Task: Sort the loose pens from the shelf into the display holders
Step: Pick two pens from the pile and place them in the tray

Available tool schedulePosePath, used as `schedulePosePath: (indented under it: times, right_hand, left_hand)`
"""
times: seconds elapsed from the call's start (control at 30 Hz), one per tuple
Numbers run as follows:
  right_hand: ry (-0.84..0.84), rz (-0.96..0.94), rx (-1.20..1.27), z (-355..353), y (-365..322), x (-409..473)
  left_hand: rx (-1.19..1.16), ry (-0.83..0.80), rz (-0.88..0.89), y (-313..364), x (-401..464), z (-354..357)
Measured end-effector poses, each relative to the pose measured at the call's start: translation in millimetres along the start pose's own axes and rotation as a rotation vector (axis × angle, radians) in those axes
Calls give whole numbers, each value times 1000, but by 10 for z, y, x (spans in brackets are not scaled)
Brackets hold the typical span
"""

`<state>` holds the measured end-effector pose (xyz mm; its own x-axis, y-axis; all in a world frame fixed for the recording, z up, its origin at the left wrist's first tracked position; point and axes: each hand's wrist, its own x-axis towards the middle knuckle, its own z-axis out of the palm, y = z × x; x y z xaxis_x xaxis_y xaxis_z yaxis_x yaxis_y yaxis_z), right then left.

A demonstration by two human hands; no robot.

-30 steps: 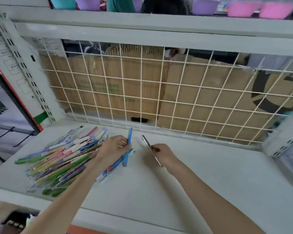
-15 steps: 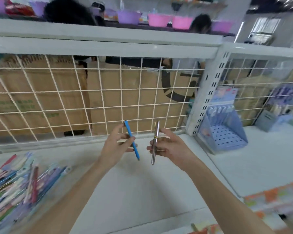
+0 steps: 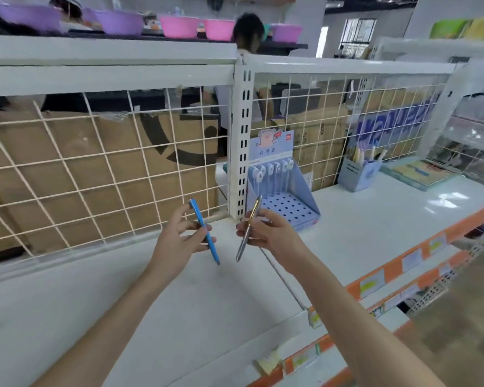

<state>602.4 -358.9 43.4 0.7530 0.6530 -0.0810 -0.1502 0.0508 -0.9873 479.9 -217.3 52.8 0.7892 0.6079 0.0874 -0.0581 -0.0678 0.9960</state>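
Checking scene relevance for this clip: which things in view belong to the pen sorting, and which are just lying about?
Part of the job:
- blue pen, held by the left hand
- silver pen, held by the right hand
- blue display holder with holes
- grey pen cup

Just lying about:
- cardboard boxes behind the wire grid
- pink and purple basins up top
- orange price strips

Two bare forearms reach into view from the bottom edge, with no sleeve, watch, bracelet or glove on either as far as the frame shows. The left hand (image 3: 179,244) and the right hand (image 3: 274,237) carry no rings that can be seen. Fingernails look short and unpainted, though blur hides finer detail.
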Motion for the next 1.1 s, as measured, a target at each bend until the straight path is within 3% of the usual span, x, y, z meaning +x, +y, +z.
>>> schedulePosePath:
  times: [0.27, 0.57, 0.83, 1.1]
  right_hand:
    - [96, -127, -184, -1417, -122, 222]
    - [300, -196, -185, -2976, -413, 136]
    - [490, -229, -100, -3450, -431, 110]
    - [585, -299, -186, -3580, -650, 312]
  left_hand:
    - [36, -25, 53, 1, 401, 1435]
    - [20, -217, -16, -81, 595, 3148]
    - [74, -305, 14, -57, 833, 3594]
    - [-9, -303, 21, -137, 1232, 3684]
